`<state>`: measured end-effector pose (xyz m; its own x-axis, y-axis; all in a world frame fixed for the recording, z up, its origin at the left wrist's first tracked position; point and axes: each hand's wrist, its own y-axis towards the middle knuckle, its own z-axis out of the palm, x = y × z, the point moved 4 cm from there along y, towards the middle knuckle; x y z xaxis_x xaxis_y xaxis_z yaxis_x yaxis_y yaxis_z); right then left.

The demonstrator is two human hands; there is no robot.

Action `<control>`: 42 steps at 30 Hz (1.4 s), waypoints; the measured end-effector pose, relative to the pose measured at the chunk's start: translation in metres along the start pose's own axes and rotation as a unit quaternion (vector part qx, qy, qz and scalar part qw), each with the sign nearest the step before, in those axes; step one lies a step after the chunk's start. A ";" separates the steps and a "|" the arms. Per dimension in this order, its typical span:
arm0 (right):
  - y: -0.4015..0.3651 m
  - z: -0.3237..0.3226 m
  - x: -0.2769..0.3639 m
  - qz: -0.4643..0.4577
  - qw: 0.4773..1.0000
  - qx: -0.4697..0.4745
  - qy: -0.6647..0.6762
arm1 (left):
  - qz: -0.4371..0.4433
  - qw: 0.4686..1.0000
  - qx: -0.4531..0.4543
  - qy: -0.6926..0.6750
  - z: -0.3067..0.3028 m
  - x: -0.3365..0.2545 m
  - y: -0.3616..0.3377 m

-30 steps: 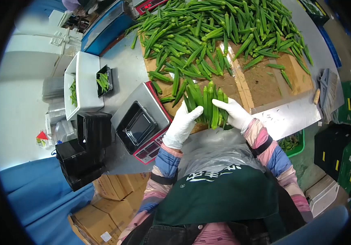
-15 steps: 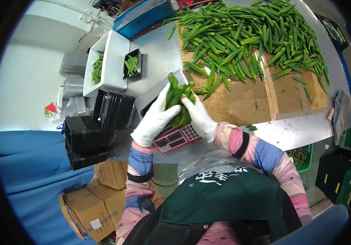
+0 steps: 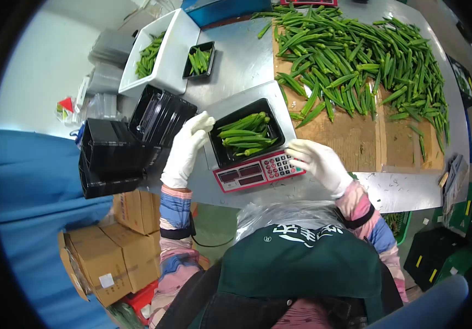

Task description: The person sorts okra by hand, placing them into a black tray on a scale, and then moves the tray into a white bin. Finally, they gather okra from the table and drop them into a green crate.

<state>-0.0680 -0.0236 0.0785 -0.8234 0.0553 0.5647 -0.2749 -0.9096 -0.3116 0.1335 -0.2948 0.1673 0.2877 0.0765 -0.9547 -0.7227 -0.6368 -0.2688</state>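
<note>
A black tray point(image 3: 223, 155) rests on the metal plate of a red and white digital scale point(image 3: 259, 171). Okra pods point(image 3: 245, 133) lie inside the tray, mostly side by side. My left hand point(image 3: 187, 147), in a white glove, is left of the tray with its fingers apart and nothing in it. To the right, my gloved right hand point(image 3: 319, 163) hovers by the scale's keypad, fingers apart and holding nothing. A large heap of loose okra point(image 3: 351, 60) covers the cardboard point(image 3: 340, 143) on the table's right side.
Stacked black trays point(image 3: 116, 143) stand at the left. Behind them are a white bin point(image 3: 184, 52) with okra and a small filled black tray point(image 3: 212, 61). A blue bin point(image 3: 225, 12) sits at the back. Cardboard boxes point(image 3: 101, 257) are on the floor, lower left.
Both hands have let go of the bunch of okra, which now lies in the tray on the scale. My hands have moved apart to either side, and the view has shifted.
</note>
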 end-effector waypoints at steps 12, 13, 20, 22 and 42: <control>0.011 -0.031 0.018 -0.030 0.938 -0.148 -0.311 | -0.030 0.966 -0.257 -0.009 -0.060 0.058 -0.062; 0.022 -0.024 0.022 -0.045 0.927 -0.134 -0.347 | -0.033 0.965 -0.260 -0.007 -0.062 0.061 -0.064; 0.105 0.009 0.025 -0.231 0.790 -0.085 -0.562 | -0.046 0.967 -0.249 -0.007 -0.051 0.081 -0.069; 0.121 0.011 0.018 -0.280 0.710 -0.076 -0.641 | -0.029 0.972 -0.233 -0.005 -0.048 0.091 -0.068; 0.019 0.015 0.075 -0.234 0.782 -0.142 -0.560 | 0.116 0.953 -0.271 0.063 -0.013 0.072 -0.043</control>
<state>-0.1269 -0.0428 0.1267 0.3086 -0.1857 0.9329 -0.6461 -0.7607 0.0623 0.1934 -0.2714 0.1121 0.2577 -0.1865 -0.9481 -0.3550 -0.9308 0.0866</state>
